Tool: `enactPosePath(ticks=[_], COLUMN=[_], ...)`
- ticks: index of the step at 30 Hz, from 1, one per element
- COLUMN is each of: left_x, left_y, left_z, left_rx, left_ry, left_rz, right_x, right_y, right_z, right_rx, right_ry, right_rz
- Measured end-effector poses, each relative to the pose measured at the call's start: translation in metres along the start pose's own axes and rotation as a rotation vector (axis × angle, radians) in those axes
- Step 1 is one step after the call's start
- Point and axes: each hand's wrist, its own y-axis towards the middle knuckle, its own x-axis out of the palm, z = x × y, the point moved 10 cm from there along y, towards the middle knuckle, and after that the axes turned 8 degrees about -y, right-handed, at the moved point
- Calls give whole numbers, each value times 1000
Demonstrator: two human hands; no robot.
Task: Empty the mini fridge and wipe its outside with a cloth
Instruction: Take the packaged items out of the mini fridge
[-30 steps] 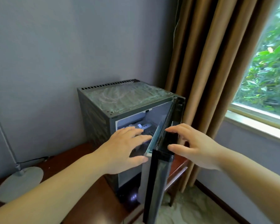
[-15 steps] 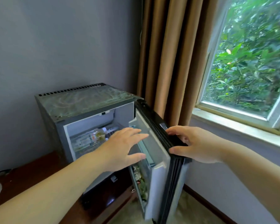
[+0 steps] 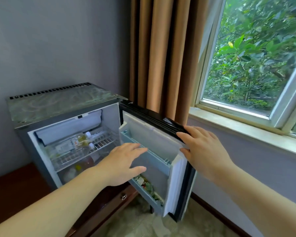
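Observation:
A grey mini fridge (image 3: 58, 106) stands on a dark wooden cabinet, its door (image 3: 161, 147) swung wide to the right. Clear bottles (image 3: 75, 144) lie on the wire shelf inside, with more items below it. Small packets (image 3: 146, 185) fill the lower door bin. My right hand (image 3: 203, 151) rests on the door's top outer corner, fingers straight over the black edge and thumb on the inner lining. My left hand (image 3: 125, 161) hovers flat in front of the door's inner shelf, holding nothing. No cloth is in view.
The wooden cabinet (image 3: 20, 189) has a drawer knob (image 3: 123, 196) below the fridge. Brown curtains (image 3: 162, 53) hang just behind the open door. A window (image 3: 256, 53) and its sill (image 3: 237, 127) run along the right wall. Pale patterned floor lies below.
The fridge door has swung from nearly edge-on to wide open, my right hand going with it. The inside shelves and bottles came into view. My view shifted right toward the window.

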Motion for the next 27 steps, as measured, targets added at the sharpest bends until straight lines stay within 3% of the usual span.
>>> enactPosePath(ticks=[3,8,14,19,27], left_x=[8,18,8,-17,-21], left_y=[1,-5,-34,-62,-77], left_z=[-6,-38,-122,-200,-276], left_rx=[-20,-59,-195,-298,-401], left_ry=[-3,-78,-156,-165,-212], left_rz=[-9,10,113,198,241], right_x=[11,24,67,92,157], right_y=[-5,-10,23,80,155], right_z=[1,-38,-112,-193,-283], right_rx=[53,-16,-117,-242,-253], right_ry=[-27,-48,-31,152,339], right_rz=[46,130,-23,-145,-322])
